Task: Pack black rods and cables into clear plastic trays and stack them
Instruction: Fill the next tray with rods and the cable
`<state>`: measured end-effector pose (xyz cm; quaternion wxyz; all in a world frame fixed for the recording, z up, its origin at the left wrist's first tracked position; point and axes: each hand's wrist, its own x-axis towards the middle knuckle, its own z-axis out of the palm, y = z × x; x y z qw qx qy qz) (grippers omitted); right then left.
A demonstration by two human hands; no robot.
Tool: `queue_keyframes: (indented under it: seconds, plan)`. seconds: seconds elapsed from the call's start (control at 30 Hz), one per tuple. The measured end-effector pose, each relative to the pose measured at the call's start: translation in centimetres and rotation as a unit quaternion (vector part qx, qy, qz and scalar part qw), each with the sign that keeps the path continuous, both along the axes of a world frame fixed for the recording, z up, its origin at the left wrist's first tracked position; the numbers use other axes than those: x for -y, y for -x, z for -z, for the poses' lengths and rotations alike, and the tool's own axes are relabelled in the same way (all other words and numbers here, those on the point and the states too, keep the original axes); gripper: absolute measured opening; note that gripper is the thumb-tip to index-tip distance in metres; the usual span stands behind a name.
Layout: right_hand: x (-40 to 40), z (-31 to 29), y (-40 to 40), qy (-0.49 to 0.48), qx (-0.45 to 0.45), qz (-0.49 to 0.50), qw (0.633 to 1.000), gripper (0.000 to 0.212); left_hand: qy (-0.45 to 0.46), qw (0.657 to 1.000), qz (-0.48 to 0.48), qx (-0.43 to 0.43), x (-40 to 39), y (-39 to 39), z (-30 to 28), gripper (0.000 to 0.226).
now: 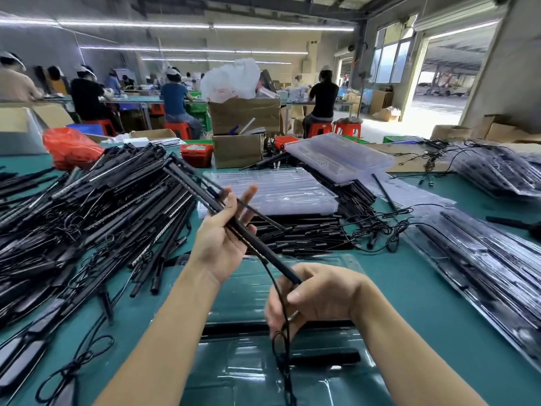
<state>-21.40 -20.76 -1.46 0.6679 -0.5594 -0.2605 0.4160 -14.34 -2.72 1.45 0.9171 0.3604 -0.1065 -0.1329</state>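
Note:
My left hand [222, 238] holds a long black rod [260, 250] in its palm, with the thumb over it and the fingers spread upward. The rod slants from upper left down to my right hand [316, 297], which grips its lower end together with a thin black cable [281, 291] that hangs down in front of me. Below my hands lies a clear plastic tray [251, 373] on the green table, with black rods in two of its slots. A thinner rod crosses behind my left fingers.
A big heap of black rods and cables [96, 212] fills the left. A stack of empty clear trays [272, 191] lies ahead, on more rods. Packed trays [486, 268] lie at the right. Cardboard boxes [243, 124] and seated workers are behind.

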Motion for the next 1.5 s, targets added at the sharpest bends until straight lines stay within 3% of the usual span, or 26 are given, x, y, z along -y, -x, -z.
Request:
queue_keyframes:
  seconds: [0.07, 0.13, 0.27, 0.37, 0.47, 0.53, 0.6, 0.7, 0.83, 0.97, 1.07, 1.17, 1.23, 1.3, 1.4, 1.5]
  plan:
    - [0.6, -0.2, 0.2, -0.021, -0.023, -0.039, 0.999, 0.031, 0.028, 0.999, 0.012, -0.028, -0.8, -0.2, -0.2, 0.009]
    - [1.2, -0.2, 0.4, -0.037, -0.044, -0.061, 0.996, 0.042, 0.064, 0.997, 0.010, -0.052, -1.6, -0.4, -0.4, 0.002]
    - [2.3, -0.1, 0.6, -0.072, -0.036, -0.036, 0.996, 0.041, 0.066, 0.993, 0.010, -0.098, -2.6, -0.8, -0.7, 0.038]
    - [3.1, -0.3, 0.7, -0.104, -0.022, 0.009, 0.994, 0.035, 0.069, 0.991, 0.036, -0.112, -3.3, -1.1, -0.4, 0.037]
    - [3.5, -1.0, 0.9, -0.141, 0.013, 0.057, 0.988, 0.038, 0.009, 0.996, 0.029, -0.082, -4.1, -1.2, 0.1, 0.027]
    - [3.5, -1.6, 0.9, -0.180, 0.055, 0.102, 0.977, 0.053, -0.039, 0.995, 0.011, -0.089, -4.4, -1.1, 0.4, 0.035]
    - [3.5, -2.1, 0.9, -0.215, 0.085, 0.133, 0.964, 0.067, -0.083, 0.989, -0.047, -0.114, -4.4, -1.2, 0.8, 0.031]
    - [3.6, -3.0, 0.9, -0.242, 0.083, 0.148, 0.955, 0.068, -0.116, 0.977, -0.146, -0.106, -3.9, -1.1, 1.4, 0.020]
    - [3.6, -4.6, 1.1, -0.197, 0.017, 0.112, 0.974, 0.055, -0.186, 0.959, -0.204, -0.068, -3.4, -0.5, 2.0, 0.035]
    - [4.1, -7.6, 1.6, -0.092, 0.055, 0.161, 0.981, 0.053, -0.267, 0.922, -0.274, -0.062, -4.1, -0.6, 1.6, 0.059]
    - [4.1, -9.4, 2.7, -0.123, 0.075, 0.193, 0.971, 0.056, -0.252, 0.929, -0.263, -0.068, -4.9, -0.7, 1.1, 0.050]
    - [3.3, -10.2, 3.8, -0.155, 0.111, 0.185, 0.964, 0.046, -0.280, 0.921, -0.265, -0.049, -5.5, -0.7, 0.9, 0.023]
    - [2.8, -10.0, 4.3, -0.147, 0.148, 0.183, 0.961, 0.035, -0.282, 0.928, -0.244, -0.030, -5.8, -0.4, 0.8, 0.018]
    - [2.5, -9.7, 4.6, -0.133, 0.168, 0.157, 0.964, 0.024, -0.292, 0.931, -0.220, -0.019, -6.0, 0.1, 0.6, 0.019]
    - [2.4, -10.0, 5.2, -0.069, 0.122, 0.049, 0.989, 0.006, -0.308, 0.935, -0.175, -0.024, -6.1, 0.6, 0.2, 0.022]
    - [2.0, -10.0, 5.7, 0.020, 0.097, -0.003, 0.995, 0.010, -0.276, 0.946, -0.165, -0.035, -6.0, 0.9, 0.0, 0.025]
